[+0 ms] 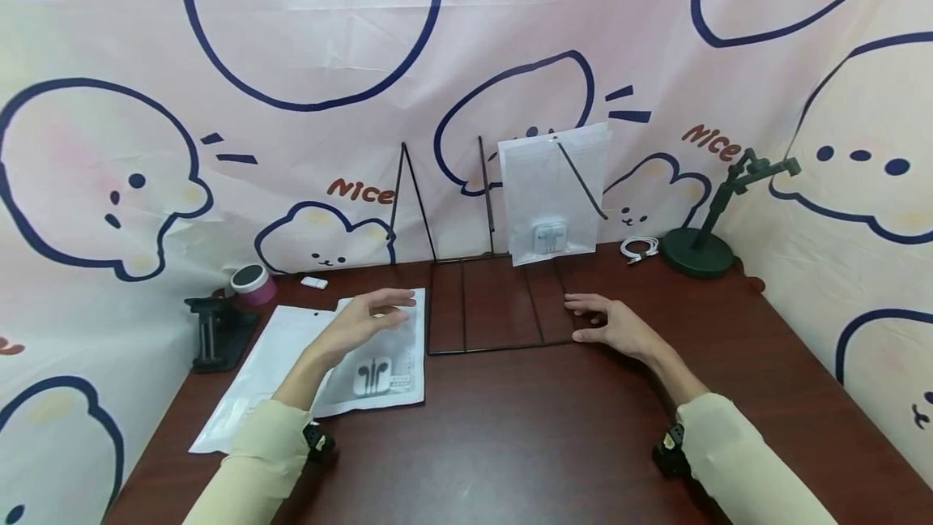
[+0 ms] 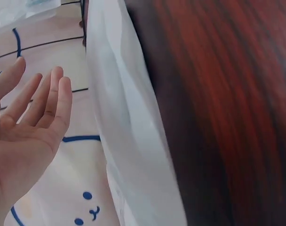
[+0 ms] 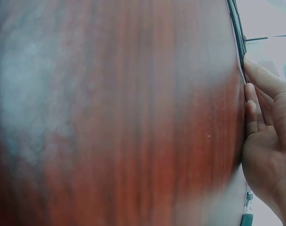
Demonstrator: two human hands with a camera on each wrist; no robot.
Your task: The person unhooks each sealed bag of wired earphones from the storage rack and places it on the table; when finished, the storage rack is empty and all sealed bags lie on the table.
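Observation:
A black wire rack (image 1: 503,347) lies with its base on the table, its upright wires rising at the back. My right hand (image 1: 615,329) is at the rack's right side, thumb by the near corner and fingers along the edge; in the right wrist view the thumb of the right hand (image 3: 272,122) meets a dark bar. Over white packets left of the rack hovers my left hand (image 1: 364,322), fingers extended, holding nothing. Beneath it lies a white packet (image 1: 408,383) with printed earphones. Another white packet (image 1: 528,185), with a charger shape on it, hangs upright from the rack's right wire.
A second flat white packet (image 1: 240,399) lies at the left. Behind it are a black stand (image 1: 215,335), a pink jar (image 1: 255,286) and a small white item (image 1: 314,283). A coiled white cable (image 1: 640,248) and a green stand (image 1: 697,253) occupy the back right, before a printed curtain (image 1: 313,23).

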